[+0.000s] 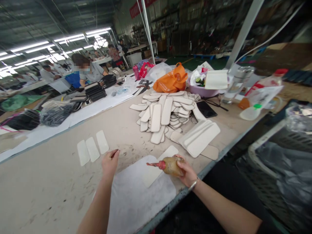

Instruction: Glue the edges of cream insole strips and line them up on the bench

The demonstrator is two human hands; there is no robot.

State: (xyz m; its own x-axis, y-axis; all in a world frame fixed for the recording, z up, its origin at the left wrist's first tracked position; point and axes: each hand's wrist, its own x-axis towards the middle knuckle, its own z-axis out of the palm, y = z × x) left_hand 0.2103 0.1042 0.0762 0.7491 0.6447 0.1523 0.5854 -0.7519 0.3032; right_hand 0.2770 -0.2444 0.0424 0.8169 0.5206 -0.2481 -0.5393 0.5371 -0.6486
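Observation:
My right hand point(186, 171) is wrapped round a yellowish squeeze bottle point(172, 165) with a red nozzle pointing left. Below the bottle, a pale flat strip point(152, 174) with rounded corners lies on a white sheet point(136, 201). My left hand point(110, 161) hovers over the table with its fingers curled together; whatever they may hold cannot be made out. Just beyond it, three separate whitish strips point(92, 149) lie side by side. A large heap of similar pale strips point(161, 113) fills the table's middle, and a neat stack point(200, 138) sits nearer my right hand.
Behind the heap are an orange bag point(170, 79) and a purple basin point(203, 91). A phone point(206, 109), a glass flask point(237, 84) and a small clear bottle point(251, 112) stand right. A plastic crate point(265, 175) is beside the table. A co-worker point(91, 71) sits across with black stacks point(95, 91).

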